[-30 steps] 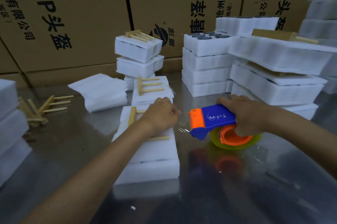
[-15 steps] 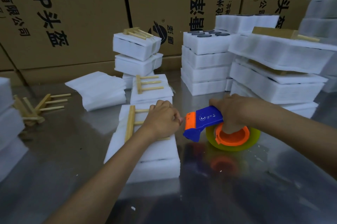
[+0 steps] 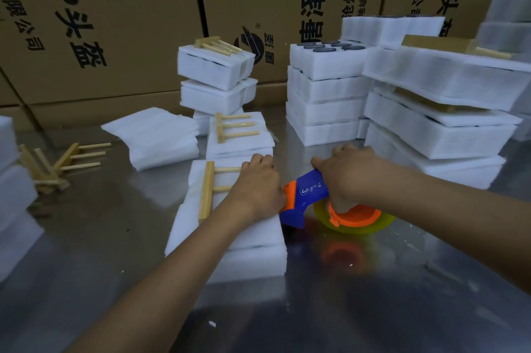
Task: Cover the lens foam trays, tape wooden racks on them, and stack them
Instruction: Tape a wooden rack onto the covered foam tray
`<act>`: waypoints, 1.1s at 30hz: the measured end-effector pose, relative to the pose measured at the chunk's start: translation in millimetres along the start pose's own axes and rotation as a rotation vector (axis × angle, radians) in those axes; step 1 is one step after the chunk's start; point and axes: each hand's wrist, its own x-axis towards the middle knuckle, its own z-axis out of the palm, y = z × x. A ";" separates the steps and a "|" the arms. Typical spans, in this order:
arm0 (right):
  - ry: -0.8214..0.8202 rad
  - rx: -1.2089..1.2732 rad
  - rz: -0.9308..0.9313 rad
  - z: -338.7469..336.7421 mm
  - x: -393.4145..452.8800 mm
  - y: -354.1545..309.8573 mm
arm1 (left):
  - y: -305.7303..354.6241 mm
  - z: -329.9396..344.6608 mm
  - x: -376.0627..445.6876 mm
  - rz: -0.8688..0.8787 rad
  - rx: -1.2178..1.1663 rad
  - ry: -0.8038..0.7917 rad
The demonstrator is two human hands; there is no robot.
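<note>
Item 1: covered foam tray, white, lying mid-worktop toward the near edge. One wooden rack lies flat on its top, bar toward the left edge, prongs running right under the left hand.

Item 2: left hand, knuckles up, fingers curled downward onto the prong ends at the tray's right side; whether it pinches tape cannot be told.

Item 3: tape dispenser, blue body with orange front, touching the tray's right edge. Its roll, yellow-green with an orange hub, rests against the worktop.

Item 4: right hand, wrapped round the dispenser's handle from above, fingers closed on it.

Item 5: second covered tray, just behind the first, bearing its own rack.

Item 6: stack of taped trays farther back, a rack on the uppermost.

Item 7: pile of thin foam sheets, left of the second tray.

Item 8: loose racks, heaped near the left edge.

Item 9: stack of uncovered trays toward the far right, dark round lenses showing in the top one.

Item 10: larger foam stacks along the right edge, untidily layered.

Item 11: printed cardboard cartons standing along the far edge.
</note>
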 end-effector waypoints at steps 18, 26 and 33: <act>0.017 0.271 0.019 25.4 -15.5 71.7 | -12.1 -8.9 11.3 -0.089 -0.373 -0.101; 0.469 0.431 0.244 64.9 1.4 53.1 | -22.7 -28.2 8.0 -0.077 -0.611 -0.283; 0.823 0.380 0.340 90.6 26.3 24.8 | -18.2 -25.8 8.0 -0.063 -0.459 -0.273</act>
